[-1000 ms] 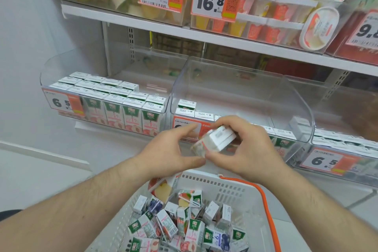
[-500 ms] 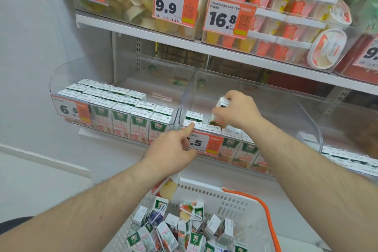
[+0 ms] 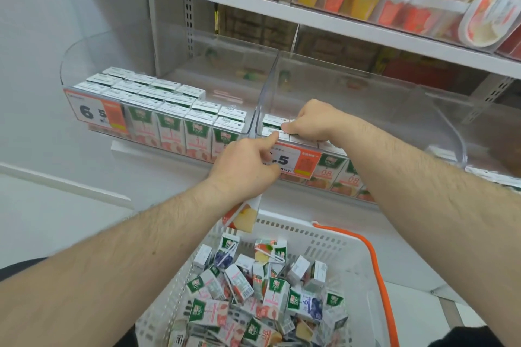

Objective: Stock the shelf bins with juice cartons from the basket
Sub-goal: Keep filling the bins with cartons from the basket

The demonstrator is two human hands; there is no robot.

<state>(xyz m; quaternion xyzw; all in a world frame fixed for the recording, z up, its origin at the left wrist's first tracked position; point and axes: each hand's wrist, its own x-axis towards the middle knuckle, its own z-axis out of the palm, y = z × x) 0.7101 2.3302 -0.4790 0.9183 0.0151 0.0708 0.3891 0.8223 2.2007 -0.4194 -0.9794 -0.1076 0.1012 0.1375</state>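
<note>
- Juice cartons (image 3: 253,287) lie in a loose heap in the white basket (image 3: 324,236) at the bottom centre of the frame; more stand in neat rows in the left clear bin (image 3: 158,110), and a few sit along the front of the middle clear bin (image 3: 352,98).
- Right hand (image 3: 313,121), centre of the frame: fingers curled down onto the carton tops at the front left of the middle bin. Half a second ago it held a carton raised above that row; now it is lower and that carton is hidden under the fingers, so whether the grip is on it cannot be told.
- Left hand (image 3: 245,166), just below: index finger stretched out, its tip touching the front-left carton top (image 3: 269,132), the other fingers loosely curled over the price tag (image 3: 293,162), holding nothing. It has barely moved.
- One carton (image 3: 242,215) shows below the left wrist, at the basket's far rim.
- The view has dipped: the upper shelf (image 3: 282,17) now sits at the top edge.
</note>
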